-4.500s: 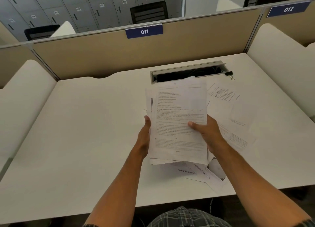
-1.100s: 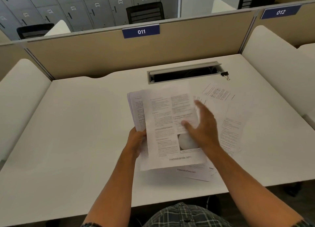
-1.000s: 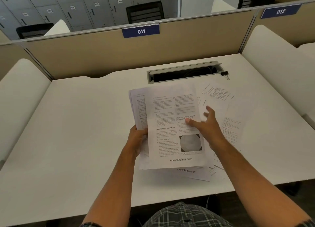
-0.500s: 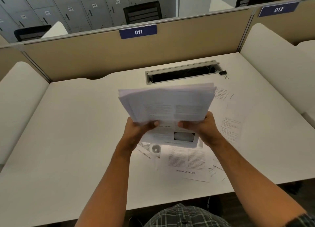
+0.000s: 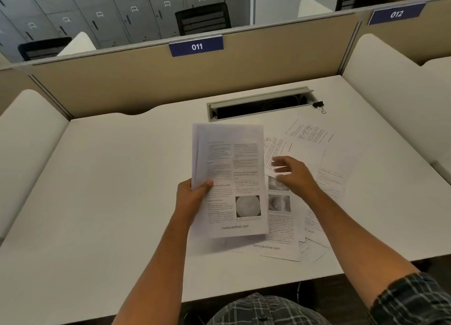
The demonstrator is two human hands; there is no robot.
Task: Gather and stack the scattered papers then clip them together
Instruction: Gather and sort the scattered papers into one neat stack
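Head view showed the left hand point(image 5: 192, 198) gripping a partly gathered stack point(image 5: 229, 178) above the desk point(image 5: 109, 190); the right hand point(image 5: 292, 174) hovered open over loose sheets point(image 5: 324, 168). The binder clip point(image 5: 319, 105) lay unused, so clipping remained.

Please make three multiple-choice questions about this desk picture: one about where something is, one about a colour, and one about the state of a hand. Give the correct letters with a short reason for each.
1. Where does the binder clip lie?
A. on the gathered stack
B. at the right end of the cable slot
C. at the desk's near edge

2. What colour is the 011 sign?
A. blue
B. red
C. green

3. What is the left hand doing?
A. resting flat on the desk
B. gripping the paper stack
C. holding the clip

Answers:
1 B, the clip sits on the desk beside the cable slot.
2 A, it has white digits on blue.
3 B, its thumb lies over the paper stack, while the right hand hovers over the loose sheets, holding nothing.
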